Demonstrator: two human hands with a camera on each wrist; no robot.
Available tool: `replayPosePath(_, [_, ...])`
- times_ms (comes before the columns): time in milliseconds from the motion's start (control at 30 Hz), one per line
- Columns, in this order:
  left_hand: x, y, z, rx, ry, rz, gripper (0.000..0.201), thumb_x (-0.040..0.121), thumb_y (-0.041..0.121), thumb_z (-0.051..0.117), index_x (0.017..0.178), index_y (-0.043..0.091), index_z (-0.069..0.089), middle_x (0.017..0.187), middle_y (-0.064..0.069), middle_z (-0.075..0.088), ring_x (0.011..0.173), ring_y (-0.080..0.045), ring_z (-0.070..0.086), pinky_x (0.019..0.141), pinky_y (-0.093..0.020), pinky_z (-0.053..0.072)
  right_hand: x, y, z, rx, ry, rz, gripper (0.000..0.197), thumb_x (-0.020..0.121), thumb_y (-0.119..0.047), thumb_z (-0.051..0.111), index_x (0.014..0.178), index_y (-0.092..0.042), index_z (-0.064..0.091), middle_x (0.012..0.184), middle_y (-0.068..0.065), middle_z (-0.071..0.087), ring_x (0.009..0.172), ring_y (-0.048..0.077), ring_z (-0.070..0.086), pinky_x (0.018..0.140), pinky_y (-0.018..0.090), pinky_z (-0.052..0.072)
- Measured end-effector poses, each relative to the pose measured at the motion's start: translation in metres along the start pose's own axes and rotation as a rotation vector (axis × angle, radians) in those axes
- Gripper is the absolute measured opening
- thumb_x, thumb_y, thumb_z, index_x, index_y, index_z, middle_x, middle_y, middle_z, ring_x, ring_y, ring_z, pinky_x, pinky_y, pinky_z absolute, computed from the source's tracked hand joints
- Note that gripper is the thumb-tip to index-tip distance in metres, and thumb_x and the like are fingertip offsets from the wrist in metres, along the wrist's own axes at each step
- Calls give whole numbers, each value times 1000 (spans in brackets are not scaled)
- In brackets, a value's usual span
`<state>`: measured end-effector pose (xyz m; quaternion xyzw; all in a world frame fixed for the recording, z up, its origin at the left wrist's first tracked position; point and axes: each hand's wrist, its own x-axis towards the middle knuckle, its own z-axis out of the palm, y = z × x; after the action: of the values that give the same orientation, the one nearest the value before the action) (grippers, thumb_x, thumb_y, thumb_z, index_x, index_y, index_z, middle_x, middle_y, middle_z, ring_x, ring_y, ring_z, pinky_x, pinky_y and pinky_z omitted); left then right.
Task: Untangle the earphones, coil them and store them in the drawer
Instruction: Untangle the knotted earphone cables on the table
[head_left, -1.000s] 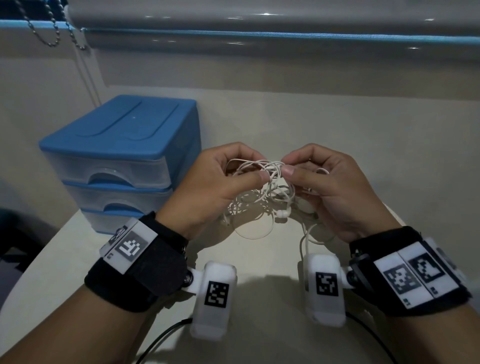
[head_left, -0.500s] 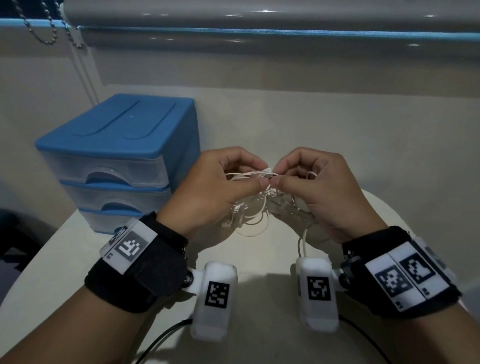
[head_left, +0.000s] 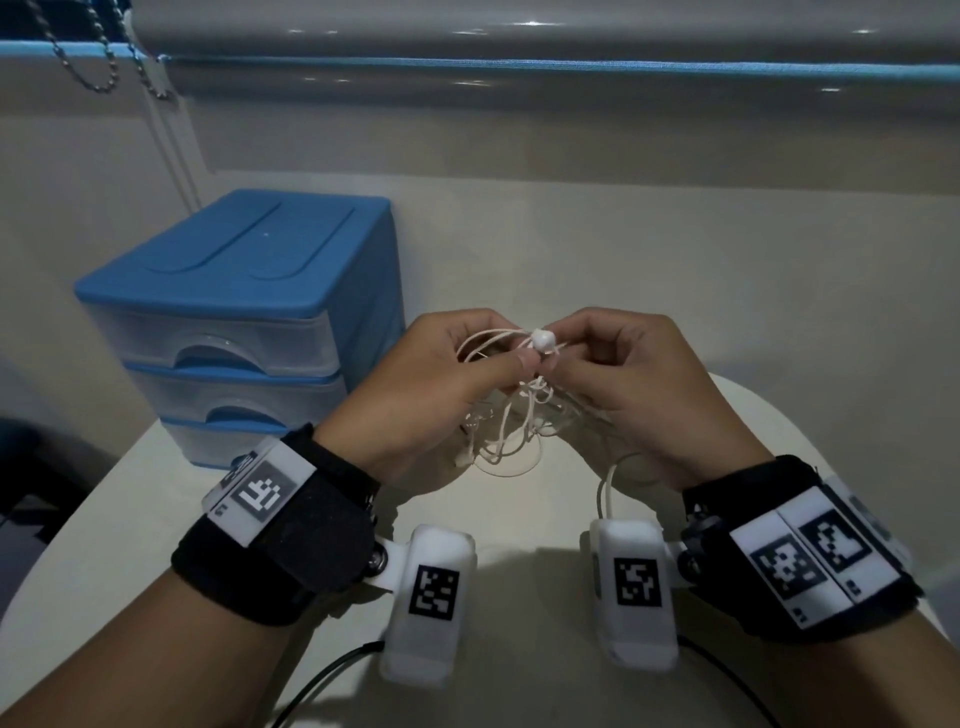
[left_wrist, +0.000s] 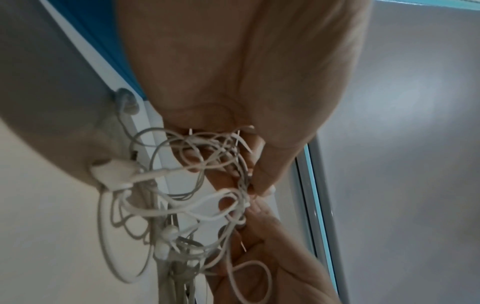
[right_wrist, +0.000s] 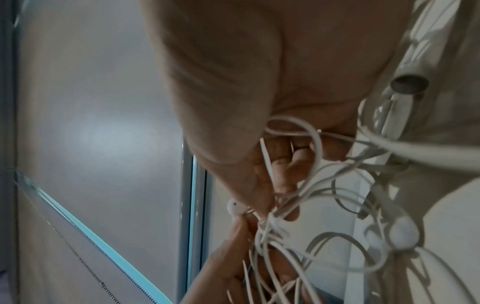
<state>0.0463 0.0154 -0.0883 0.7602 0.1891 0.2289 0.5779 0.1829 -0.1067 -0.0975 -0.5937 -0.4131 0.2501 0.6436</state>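
Note:
A tangled bunch of white earphones (head_left: 511, 421) hangs between both hands above the pale table (head_left: 519, 519). My left hand (head_left: 457, 374) pinches the cable near the top of the knot, thumb against forefinger. My right hand (head_left: 623, 374) pinches the cable just beside it, and a white earbud (head_left: 543, 340) sticks up between the two hands. Loose loops of the earphones (left_wrist: 197, 185) dangle below, with another bud (right_wrist: 403, 232) hanging in the right wrist view. The blue drawer unit (head_left: 249, 322) stands to the left, all its clear drawers closed.
A wall and a window ledge (head_left: 519, 67) run behind the table. Bead chains (head_left: 88, 62) hang at the top left. The table's rounded edge (head_left: 810, 441) curves off on the right. Black cables (head_left: 322, 680) trail from the wrist cameras toward me.
Both hands have drawn closer together and worked at the knot; an earbud now pokes up between the fingertips, and the dangling loops hang narrower.

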Motion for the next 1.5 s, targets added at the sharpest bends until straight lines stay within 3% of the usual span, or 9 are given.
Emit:
replayPosePath(100, [0,0,-1,-6,37,3,11,93,21,73,94,10,76,76,2,70,72,-6,63,72,-24,49,1,-1,-5,-74,8,-89,24,83,0,74,104,-12,73,103,11,72,80,19,59,72,27,56])
replayPosePath(200, [-1,2,-1,-14,28,10,8,92,17,74,93,10,76,75,3,71,70,-5,63,69,-21,51,2,-3,-7,-187,3,-166,16,83,-22,80,97,-19,74,96,6,72,87,24,61,75,34,54])
replayPosePath(433, [-3,5,0,-154,-30,-34,11,89,7,74,100,4,73,82,-6,73,74,-14,68,68,-24,55,4,2,-7,-149,-4,-194,5,91,-13,75,93,-9,77,89,18,74,80,34,68,74,40,55])
replayPosePath(533, [-5,5,3,-139,-76,-17,30,85,-5,74,113,5,69,92,-5,74,81,-13,71,74,-23,58,7,3,-11,-132,88,-177,5,92,-14,74,92,-10,77,88,12,76,79,21,70,74,31,57])
replayPosePath(633, [-2,2,1,-47,-27,28,35,84,-4,77,114,11,70,102,-4,77,93,-15,73,87,-30,59,9,4,-13,-161,144,-185,5,92,-18,75,92,-15,79,84,4,77,78,14,69,73,28,55])
replayPosePath(833, [0,2,0,-21,97,67,39,84,2,80,116,19,67,99,-18,73,89,-28,74,91,-42,60,10,4,-15,-169,209,-219,6,91,-20,76,95,-20,80,90,-1,78,87,17,71,83,32,57])
replayPosePath(1033, [-1,3,-2,5,78,138,37,85,4,80,114,20,62,96,-14,72,83,-24,70,90,-53,59,8,0,-12,-143,200,-207,11,92,-19,75,101,-20,81,94,1,79,96,27,73,89,39,60])
replayPosePath(1333, [-1,4,-2,107,82,227,17,85,5,81,95,8,67,87,-4,71,74,-8,63,74,-26,55,7,0,-10,-143,111,-224,14,93,-18,73,105,-19,80,97,2,78,98,30,71,88,35,57])
replayPosePath(1500, [0,2,-1,96,105,226,15,84,7,82,94,7,70,88,-9,74,78,-22,73,79,-34,59,6,-2,-13,-221,82,-258,30,88,-23,74,117,-32,74,111,-1,68,93,21,61,85,39,54])
